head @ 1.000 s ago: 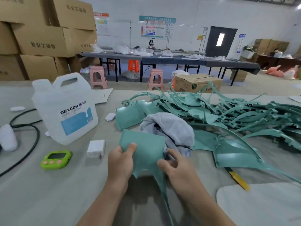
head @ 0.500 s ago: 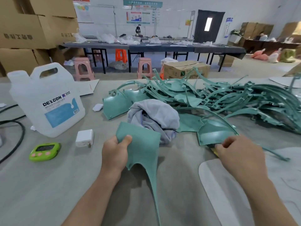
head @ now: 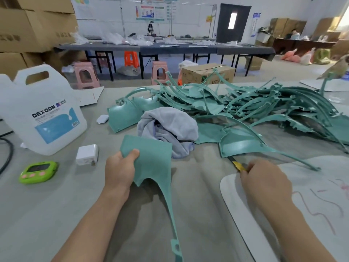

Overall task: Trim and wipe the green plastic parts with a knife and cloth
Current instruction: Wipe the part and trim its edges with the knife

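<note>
Green plastic part (head: 153, 159) in my left hand (head: 120, 172), thumb clamped on near-left edge, long strip trailing toward me. My right hand (head: 264, 181) fingers closing on yellow knife (head: 238, 165), right, beside parts pile (head: 236, 108). Grey cloth (head: 168, 129) just behind part.

- The right hand (head: 264, 183) left the green part (head: 151, 159), which it had gripped beside the cloth (head: 168, 129) a second before.
- It travelled right, away from the cloth, to the yellow knife (head: 238, 165) under the edge of the pile of green parts (head: 245, 110).
- Its fingers (head: 250, 167) closed onto the knife's handle.
- Only the left hand (head: 120, 173) was left holding the green part.
</note>
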Tool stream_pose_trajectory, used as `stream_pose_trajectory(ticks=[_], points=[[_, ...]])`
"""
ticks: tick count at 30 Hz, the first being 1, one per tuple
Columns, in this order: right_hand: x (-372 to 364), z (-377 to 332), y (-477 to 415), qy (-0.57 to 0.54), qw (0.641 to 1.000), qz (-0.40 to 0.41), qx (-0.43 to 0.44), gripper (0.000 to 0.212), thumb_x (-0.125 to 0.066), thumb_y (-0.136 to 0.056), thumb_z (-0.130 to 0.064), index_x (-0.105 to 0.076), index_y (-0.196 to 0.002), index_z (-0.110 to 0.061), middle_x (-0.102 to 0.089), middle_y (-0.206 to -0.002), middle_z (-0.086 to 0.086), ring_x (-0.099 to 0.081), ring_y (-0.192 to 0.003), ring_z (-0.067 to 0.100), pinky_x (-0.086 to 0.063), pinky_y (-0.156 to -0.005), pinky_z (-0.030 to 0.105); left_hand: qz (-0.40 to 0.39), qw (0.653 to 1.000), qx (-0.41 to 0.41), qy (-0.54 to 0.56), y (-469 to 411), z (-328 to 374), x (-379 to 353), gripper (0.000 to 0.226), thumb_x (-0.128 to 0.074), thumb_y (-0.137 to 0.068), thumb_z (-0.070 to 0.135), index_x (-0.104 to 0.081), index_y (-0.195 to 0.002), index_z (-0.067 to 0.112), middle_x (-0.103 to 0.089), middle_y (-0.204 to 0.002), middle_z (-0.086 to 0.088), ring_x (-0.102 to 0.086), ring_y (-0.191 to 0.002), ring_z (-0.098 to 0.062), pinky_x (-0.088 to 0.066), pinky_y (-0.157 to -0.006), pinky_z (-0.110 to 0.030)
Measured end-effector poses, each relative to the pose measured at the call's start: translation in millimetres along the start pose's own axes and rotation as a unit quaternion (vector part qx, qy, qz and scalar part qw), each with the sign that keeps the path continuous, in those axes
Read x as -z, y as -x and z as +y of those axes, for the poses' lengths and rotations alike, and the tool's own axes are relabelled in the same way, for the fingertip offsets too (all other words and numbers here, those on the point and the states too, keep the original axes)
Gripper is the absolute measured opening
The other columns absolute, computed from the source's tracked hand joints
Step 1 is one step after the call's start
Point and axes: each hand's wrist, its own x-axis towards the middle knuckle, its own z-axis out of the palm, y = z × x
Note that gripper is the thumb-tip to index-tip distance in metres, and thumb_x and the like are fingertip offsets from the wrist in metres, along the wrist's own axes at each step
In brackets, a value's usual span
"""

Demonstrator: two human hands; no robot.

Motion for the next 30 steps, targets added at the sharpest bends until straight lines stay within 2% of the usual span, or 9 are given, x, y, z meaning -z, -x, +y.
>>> stream_pose_trajectory(ticks=[3, 7, 10, 14, 17, 20, 24, 28, 30], points=[[7.8, 4.1, 10.9, 0.019, 1.000, 0.016, -0.016, 0.024, -0.060, -0.088, -0.040, -0.064, -0.069, -0.026, -0.057, -0.061, -0.006, -0.048, -0.053, 0.014, -0.028, -0.049, 0.024, -0.002, 1.000, 0.005, 0.008, -0.4, -0.6, 1.7, 0.010, -0.071, -0.088, 0.018, -0.076, -0.084, 0.011, -0.078, -0.082, -0.005, -0.075, -0.082, -0.032, -0.060, -0.077, -0.048], [21.5, 2.9, 26.6, -0.003, 1.000, 0.002, -0.008, 0.027, -0.063, -0.084, -0.041, -0.066, -0.061, -0.026, -0.058, -0.055, -0.005, -0.053, -0.052, 0.017, -0.038, -0.051, 0.024, 0.003, 1.000, 0.003, 0.005, 1.8, 0.7, 5.0, 0.012, -0.071, -0.089, 0.019, -0.076, -0.084, 0.010, -0.078, -0.079, -0.003, -0.075, -0.080, -0.030, -0.060, -0.069, -0.040], [31.6, -7.0, 38.6, -0.011, 1.000, -0.017, 0.014, 0.028, -0.065, -0.083, -0.044, -0.067, -0.061, -0.027, -0.059, -0.057, -0.005, -0.055, -0.057, 0.020, -0.041, -0.054, 0.027, 0.003, 1.000, 0.016, 0.010, 2.2, 3.6, 9.2, 0.012, -0.070, -0.090, 0.019, -0.076, -0.087, 0.010, -0.079, -0.082, -0.005, -0.075, -0.081, -0.030, -0.062, -0.078, -0.049], [42.1, -24.3, 49.7, -0.036, 0.999, 0.011, 0.031, 0.027, -0.066, -0.081, -0.041, -0.062, -0.057, -0.031, -0.055, -0.052, -0.011, -0.047, -0.052, 0.012, -0.032, -0.048, 0.024, 0.010, 0.999, 0.025, 0.021, 2.6, 4.6, 14.5, 0.011, -0.071, -0.089, 0.019, -0.076, -0.085, 0.011, -0.079, -0.082, -0.005, -0.076, -0.081, -0.031, -0.061, -0.081, -0.052], [40.3, -50.1, 45.0, -0.115, 0.990, 0.043, 0.068, 0.022, -0.067, -0.075, -0.037, -0.063, -0.055, -0.029, -0.055, -0.048, -0.011, -0.049, -0.051, 0.012, -0.029, -0.047, 0.022, 0.011, 0.998, 0.037, 0.040, 2.8, 6.0, 16.7, 0.010, -0.070, -0.090, 0.017, -0.076, -0.086, 0.010, -0.079, -0.082, -0.006, -0.076, -0.079, -0.030, -0.062, -0.077, -0.049], [26.6, -84.6, 26.3, -0.150, 0.981, 0.004, 0.126, 0.025, -0.066, -0.080, -0.035, -0.061, -0.059, -0.022, -0.058, -0.053, -0.006, -0.053, -0.055, 0.016, -0.033, -0.049, 0.026, 0.024, 0.996, 0.051, 0.068, -0.2, 8.1, 21.5, 0.008, -0.070, -0.090, 0.015, -0.075, -0.087, 0.009, -0.079, -0.082, -0.006, -0.076, -0.076, -0.027, -0.060, -0.068, -0.038], [-5.0, -106.1, 21.9, -0.112, 0.960, -0.096, 0.237, 0.017, -0.064, -0.083, -0.029, -0.061, -0.070, -0.018, -0.060, -0.066, -0.004, -0.057, -0.066, 0.021, -0.048, -0.061, 0.033, 0.061, 0.992, 0.055, 0.094, -8.1, 10.6, 32.2, 0.005, -0.072, -0.086, 0.013, -0.074, -0.082, 0.010, -0.078, -0.077, -0.002, -0.076, -0.067, -0.021, -0.056, -0.054, -0.028], [-17.1, -101.9, 22.8, -0.113, 0.945, -0.094, 0.291, 0.002, -0.065, -0.080, -0.026, -0.064, -0.079, -0.024, -0.061, -0.074, -0.008, -0.057, -0.072, 0.019, -0.049, -0.065, 0.032, 0.074, 0.989, 0.067, 0.105, -15.2, 13.1, 41.8, 0.006, -0.073, -0.084, 0.014, -0.076, -0.089, 0.011, -0.079, -0.081, -0.003, -0.076, -0.071, -0.022, -0.058, -0.067, -0.032], [-17.1, -102.2, 25.3, -0.134, 0.938, -0.090, 0.308, 0.018, -0.067, -0.079, -0.023, -0.071, -0.095, -0.030, -0.068, -0.087, -0.009, -0.060, -0.082, 0.018, -0.046, -0.070, 0.030, 0.074, 0.989, 0.068, 0.106, -17.2, 14.4, 44.8, 0.005, -0.072, -0.085, 0.014, -0.076, -0.087, 0.012, -0.079, -0.082, -0.005, -0.076, -0.071, -0.023, -0.058, -0.066, -0.033]])
